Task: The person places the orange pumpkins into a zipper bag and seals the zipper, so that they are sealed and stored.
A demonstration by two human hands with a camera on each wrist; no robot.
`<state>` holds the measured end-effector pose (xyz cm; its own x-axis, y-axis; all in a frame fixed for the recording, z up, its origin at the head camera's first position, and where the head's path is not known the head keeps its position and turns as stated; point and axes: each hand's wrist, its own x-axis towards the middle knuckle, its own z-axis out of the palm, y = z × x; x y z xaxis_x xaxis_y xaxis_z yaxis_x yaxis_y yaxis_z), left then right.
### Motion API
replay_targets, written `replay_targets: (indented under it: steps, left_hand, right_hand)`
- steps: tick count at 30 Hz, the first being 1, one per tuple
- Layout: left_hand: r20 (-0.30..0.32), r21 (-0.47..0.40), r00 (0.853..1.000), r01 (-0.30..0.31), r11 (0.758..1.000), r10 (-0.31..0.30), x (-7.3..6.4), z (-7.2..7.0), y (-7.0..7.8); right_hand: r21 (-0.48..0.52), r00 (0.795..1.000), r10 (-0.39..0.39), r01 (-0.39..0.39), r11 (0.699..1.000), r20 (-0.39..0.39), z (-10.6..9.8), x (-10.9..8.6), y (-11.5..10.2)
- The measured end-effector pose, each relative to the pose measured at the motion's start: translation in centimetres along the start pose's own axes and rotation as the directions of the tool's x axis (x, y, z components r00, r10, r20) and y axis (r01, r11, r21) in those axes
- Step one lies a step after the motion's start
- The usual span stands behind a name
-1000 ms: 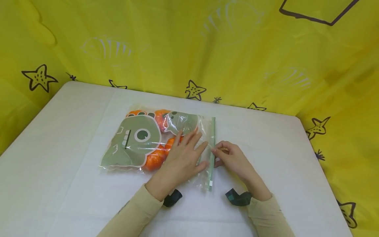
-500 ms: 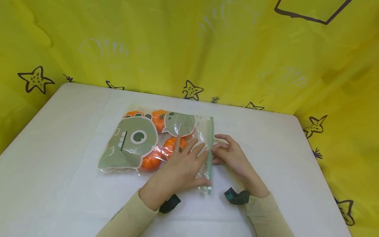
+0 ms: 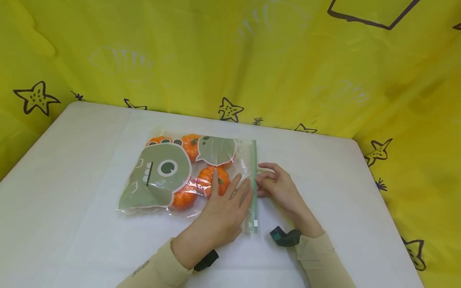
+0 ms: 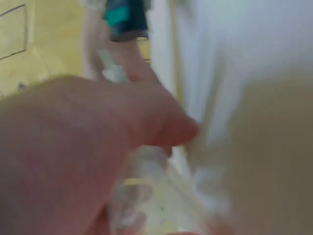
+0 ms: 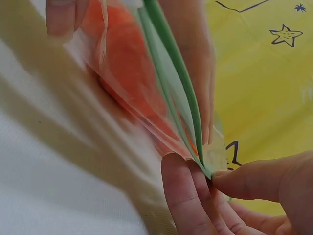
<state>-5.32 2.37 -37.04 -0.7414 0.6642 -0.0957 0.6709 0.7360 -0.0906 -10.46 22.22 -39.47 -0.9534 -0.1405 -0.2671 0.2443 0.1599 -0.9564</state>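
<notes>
A clear zip bag [image 3: 158, 196] with a green monster print lies on the table, its mouth facing right. Several orange pumpkins [image 3: 183, 200] with green stems show through it. My left hand [image 3: 223, 218] lies at the bag's mouth end, fingers extended over the top layer, thumb tucked at the near edge on the underside. My right hand [image 3: 281, 190] pinches the green zip strip [image 3: 254, 168] between thumb and fingers. In the right wrist view the strip's two green rails [image 5: 181, 78] stand apart above that pinch. A white slider [image 3: 255, 223] sits at the strip's near end.
A white-covered table [image 3: 90, 248] bears the bag. Behind it hangs a yellow curtain [image 3: 194, 60] with starfish drawings. Dark wrist devices [image 3: 286, 237] sit under both wrists.
The left thumb, earlier spread toward the zip strip, has tucked in at the bag's near edge. The left hand has shifted slightly toward me. The right hand keeps its pinch on the zip strip.
</notes>
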Motion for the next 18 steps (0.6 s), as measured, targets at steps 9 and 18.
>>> replay_targets:
  steps: [9,18]
  left_hand:
    - [-0.066,-0.012,0.998,-0.011,1.0,0.01,0.8,1.4,-1.5]
    - [-0.113,-0.026,0.993,0.026,0.999,-0.028,1.1,1.9,-2.2]
  right_hand:
    - [-0.006,0.981,0.095,-0.095,0.995,0.171,0.0,-1.1,-0.1]
    - [-0.061,0.903,0.047,-0.023,0.998,0.427,0.0,-2.6,-0.3]
